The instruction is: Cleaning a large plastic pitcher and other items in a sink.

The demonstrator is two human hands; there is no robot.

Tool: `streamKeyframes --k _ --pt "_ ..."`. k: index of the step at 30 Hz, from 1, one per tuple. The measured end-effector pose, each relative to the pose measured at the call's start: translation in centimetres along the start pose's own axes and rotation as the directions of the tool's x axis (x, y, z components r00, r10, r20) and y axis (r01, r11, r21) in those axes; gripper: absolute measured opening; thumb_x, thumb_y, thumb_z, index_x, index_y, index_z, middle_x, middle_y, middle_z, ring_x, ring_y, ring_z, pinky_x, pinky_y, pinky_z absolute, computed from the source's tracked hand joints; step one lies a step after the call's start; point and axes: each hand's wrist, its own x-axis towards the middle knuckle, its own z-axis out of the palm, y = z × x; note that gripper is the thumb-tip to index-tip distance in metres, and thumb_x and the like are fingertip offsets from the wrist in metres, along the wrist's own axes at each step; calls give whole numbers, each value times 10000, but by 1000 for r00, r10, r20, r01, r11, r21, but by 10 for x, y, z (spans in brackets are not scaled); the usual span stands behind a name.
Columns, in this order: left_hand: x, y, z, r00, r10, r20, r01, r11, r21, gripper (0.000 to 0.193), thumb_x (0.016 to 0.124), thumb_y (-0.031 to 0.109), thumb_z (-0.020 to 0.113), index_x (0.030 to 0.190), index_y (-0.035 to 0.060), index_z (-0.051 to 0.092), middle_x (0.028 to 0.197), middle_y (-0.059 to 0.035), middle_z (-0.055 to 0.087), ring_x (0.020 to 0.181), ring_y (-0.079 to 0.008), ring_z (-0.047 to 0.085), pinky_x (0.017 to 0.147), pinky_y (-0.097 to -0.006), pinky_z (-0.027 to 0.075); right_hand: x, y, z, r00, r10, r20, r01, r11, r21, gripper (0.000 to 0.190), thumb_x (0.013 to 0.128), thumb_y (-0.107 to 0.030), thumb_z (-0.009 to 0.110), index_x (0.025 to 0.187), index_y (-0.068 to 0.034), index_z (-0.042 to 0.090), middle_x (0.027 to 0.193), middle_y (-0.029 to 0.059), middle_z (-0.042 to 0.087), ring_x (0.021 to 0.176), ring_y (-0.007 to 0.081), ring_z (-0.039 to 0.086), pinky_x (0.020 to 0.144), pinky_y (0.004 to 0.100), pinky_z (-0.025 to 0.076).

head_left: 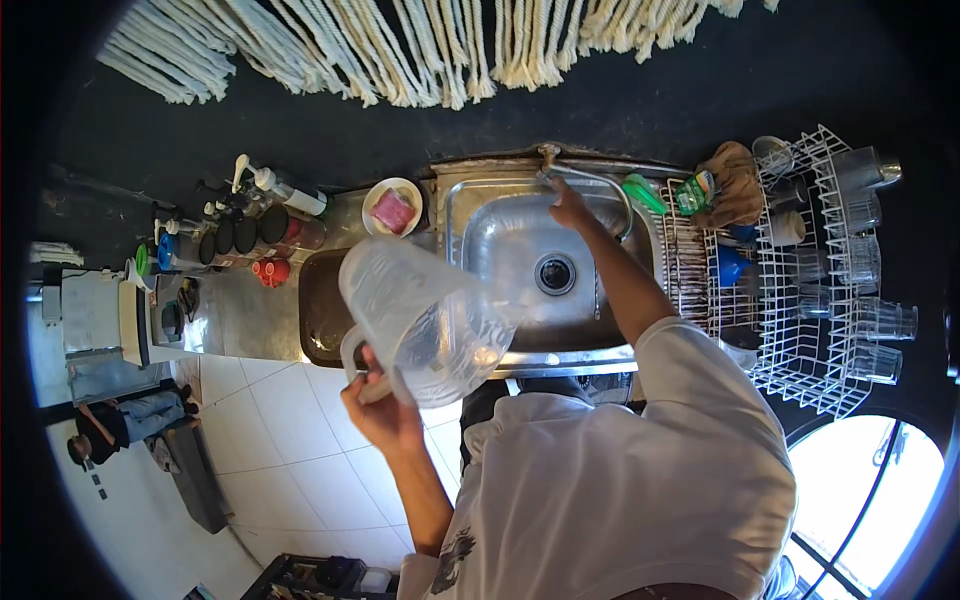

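Note:
My left hand (pixel 386 405) is closed around the handle of a large translucent plastic pitcher (pixel 427 322), which is tilted with its wide mouth over the left edge of the stainless steel sink (pixel 517 315). My right hand (pixel 568 204) reaches across the basin to the faucet (pixel 550 156) at the back wall; its fingertips are at the faucet's base. The curved metal spout (pixel 626 206) extends to the right of that hand. A round drain (pixel 555 274) lies in the basin floor. Whether water is running cannot be told.
Left of the sink are a white bowl (pixel 371 201) with a pink sponge, a brown tray (pixel 319 345), red cups (pixel 271 271), lidded containers and pump bottles. To the right are a green packet (pixel 695 193), a brown cloth (pixel 731 184) and a white wire rack (pixel 814 401) with glasses. A person sits far left.

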Motion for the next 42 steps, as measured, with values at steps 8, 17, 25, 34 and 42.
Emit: streamKeyframes --k 8,17,25,34,42 --pt "29 -108 51 1000 21 2 -21 953 302 293 791 197 571 1034 34 554 915 -42 606 910 -138 544 883 -304 429 -163 -31 -4 896 -426 124 113 490 864 536 918 -491 372 1196 -62 536 1185 155 543 1110 247 532 920 416 438" --pt "66 -198 52 993 -111 25 84 865 494 234 830 242 608 968 57 573 878 -68 612 898 -137 544 833 -267 419 -241 7 39 943 -19 -331 331 127 935 619 930 -472 378 1288 32 405 1255 226 484 1119 332 521 916 462 443" --pt "67 -238 28 950 -166 265 -131 558 820 118 824 63 614 922 9 578 949 -75 618 887 -146 579 838 -270 438 -183 111 77 1000 -18 -5 8 149 989 313 878 -151 532 1110 59 556 1054 155 630 946 259 631 862 373 495" --pt "141 -242 20 358 -128 925 -894 -332 300 364 778 307 684 906 -18 580 959 -200 606 873 -359 588 811 -406 451 -147 166 91 922 -77 380 -369 122 921 209 879 -121 571 1004 44 597 962 134 646 898 229 624 820 360 479" --pt "116 -256 -14 823 -87 561 -548 -382 744 385 825 346 602 581 48 596 507 -103 546 486 -290 540 500 -370 395 -176 55 78 767 -22 -642 -14 999 -51 513 690 -114 669 1156 -4 485 1143 213 540 1021 363 542 840 389 455"
